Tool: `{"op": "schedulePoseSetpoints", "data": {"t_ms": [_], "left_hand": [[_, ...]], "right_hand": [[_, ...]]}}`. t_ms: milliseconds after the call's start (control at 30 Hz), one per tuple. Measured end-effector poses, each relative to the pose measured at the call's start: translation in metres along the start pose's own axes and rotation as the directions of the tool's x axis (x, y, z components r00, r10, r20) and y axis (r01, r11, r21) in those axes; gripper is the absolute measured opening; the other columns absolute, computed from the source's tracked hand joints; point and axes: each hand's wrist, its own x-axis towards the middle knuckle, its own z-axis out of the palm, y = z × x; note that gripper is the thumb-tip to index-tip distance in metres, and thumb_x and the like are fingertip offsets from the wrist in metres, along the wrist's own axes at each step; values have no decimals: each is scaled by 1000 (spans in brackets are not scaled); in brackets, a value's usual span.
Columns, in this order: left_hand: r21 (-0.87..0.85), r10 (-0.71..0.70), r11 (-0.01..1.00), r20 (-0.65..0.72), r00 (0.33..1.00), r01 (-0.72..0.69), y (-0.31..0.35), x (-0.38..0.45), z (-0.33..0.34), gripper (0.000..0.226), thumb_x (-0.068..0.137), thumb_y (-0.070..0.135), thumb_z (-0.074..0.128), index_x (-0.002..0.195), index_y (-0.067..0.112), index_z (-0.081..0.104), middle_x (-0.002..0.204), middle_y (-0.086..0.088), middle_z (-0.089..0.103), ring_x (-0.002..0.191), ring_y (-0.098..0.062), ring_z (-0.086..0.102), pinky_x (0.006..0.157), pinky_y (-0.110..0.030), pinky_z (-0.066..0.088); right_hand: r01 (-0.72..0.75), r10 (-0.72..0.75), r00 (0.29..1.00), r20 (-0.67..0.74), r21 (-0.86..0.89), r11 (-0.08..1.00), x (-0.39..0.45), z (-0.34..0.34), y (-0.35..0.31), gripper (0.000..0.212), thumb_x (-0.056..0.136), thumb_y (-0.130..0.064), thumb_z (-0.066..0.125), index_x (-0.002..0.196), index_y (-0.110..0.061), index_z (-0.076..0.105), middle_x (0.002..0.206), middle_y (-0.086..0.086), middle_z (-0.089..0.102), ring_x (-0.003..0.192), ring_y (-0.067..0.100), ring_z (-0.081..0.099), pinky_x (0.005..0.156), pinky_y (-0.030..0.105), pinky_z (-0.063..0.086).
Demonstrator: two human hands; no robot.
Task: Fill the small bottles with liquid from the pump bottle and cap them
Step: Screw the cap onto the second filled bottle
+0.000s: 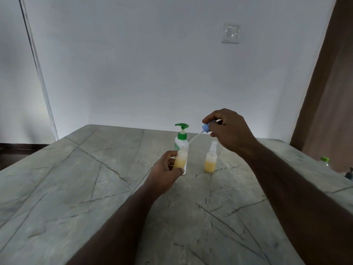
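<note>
Gripping small bottle (180,159) left hand (166,175); right hand (227,129) pinching blue spray cap (206,127).

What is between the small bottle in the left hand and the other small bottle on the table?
In the head view, only bare table separates the held bottle from the standing bottle.

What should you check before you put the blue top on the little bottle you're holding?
1. Left hand grips the open small bottle: ok.
2. Bottle has yellow liquid in it, roughly half full: ok.
3. Right hand pinches the blue spray cap: ok.
4. Cap's white tube lined up over the bottle mouth: not ok, it points off to the side, above the mouth.
5. Second small bottle already capped, standing on the table: ok.
6. Pump bottle out of the way: cannot tell, it stands close behind.
</note>
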Motion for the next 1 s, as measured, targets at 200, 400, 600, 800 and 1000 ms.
{"op": "schedulePoseSetpoints", "data": {"t_ms": [200,400,600,800,1000], "left_hand": [[7,13,1000,6,1000,-13,0,0,1,60,91,22,72,143,28,43,135,4,56,107,-16,58,84,-29,47],[-37,39,999,21,999,-38,5,-3,1,60,91,21,73,143,27,44,137,1,58,106,-17,61,84,-29,51],[-89,54,995,34,998,-51,6,-5,0,55,92,20,72,140,26,46,126,2,63,101,-13,66,90,-34,56],[-127,44,991,28,999,-40,7,-4,-1,55,94,19,69,144,24,46,126,6,58,108,-16,62,100,-43,54],[-140,41,989,32,999,-36,6,-3,-2,57,93,20,71,144,24,46,128,4,60,102,-9,64,99,-44,55]], "right_hand": [[24,-18,996,87,-70,997,5,8,-10,17,88,-9,60,94,-14,75,99,0,71,86,15,65,84,42,57],[-28,37,961,275,-38,999,5,29,-11,17,86,-9,64,100,-13,73,103,0,70,87,13,62,80,35,57],[-111,65,931,360,110,988,3,47,-7,25,90,-8,67,115,-13,67,104,3,69,87,14,66,59,17,51],[-137,81,927,366,131,982,3,50,-5,29,95,-8,63,123,-15,63,97,-1,65,82,14,64,64,19,57],[-138,79,920,384,128,982,3,48,-2,23,91,-7,67,114,-9,67,103,2,65,88,19,64,72,26,60]]}}
